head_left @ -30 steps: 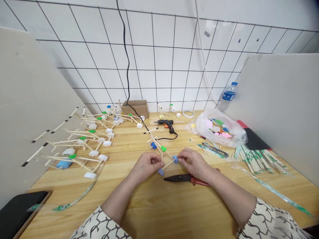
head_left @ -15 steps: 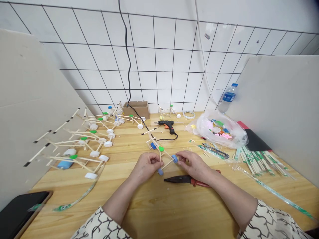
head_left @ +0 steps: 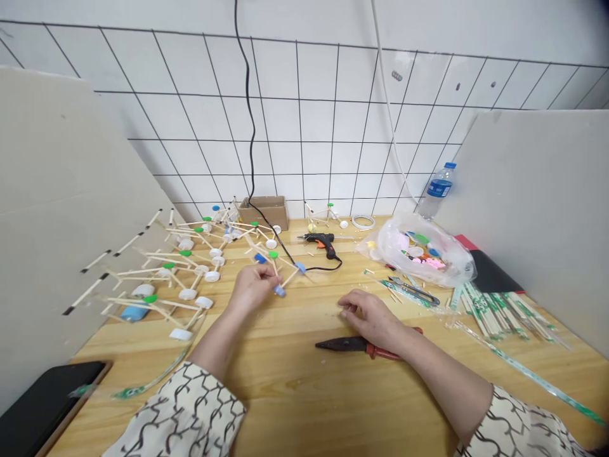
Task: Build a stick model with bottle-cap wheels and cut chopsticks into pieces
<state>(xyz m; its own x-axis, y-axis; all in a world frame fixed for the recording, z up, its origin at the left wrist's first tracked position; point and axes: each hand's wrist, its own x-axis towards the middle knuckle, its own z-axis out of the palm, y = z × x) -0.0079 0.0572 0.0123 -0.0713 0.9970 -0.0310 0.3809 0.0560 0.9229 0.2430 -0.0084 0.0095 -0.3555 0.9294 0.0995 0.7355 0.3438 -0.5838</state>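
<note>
My left hand [head_left: 254, 289] pinches a small stick car [head_left: 288, 278] with blue bottle-cap wheels and a green cap on its frame. One of the car's wheels hangs just beside my fingertips, above the wooden table. My right hand [head_left: 368, 315] holds nothing; its fingers are loosely bent and a little apart, resting near the table. Behind its wrist lie red-handled pliers [head_left: 345, 344], black jaws pointing left. Similar stick cars [head_left: 152, 306] with white wheels and green caps stand in a group to the left.
A glue gun [head_left: 323, 241] lies at the back, its black cord running up the wall. A plastic bag [head_left: 457, 260] of coloured caps, scissors [head_left: 413, 291], wrapped chopsticks [head_left: 495, 311] and a water bottle [head_left: 438, 190] are on the right. A phone [head_left: 47, 406] lies front left.
My left hand has moved left and slightly away from me, taking the stick car with it. My right hand has let go of the car's blue wheel and stays near the pliers.
</note>
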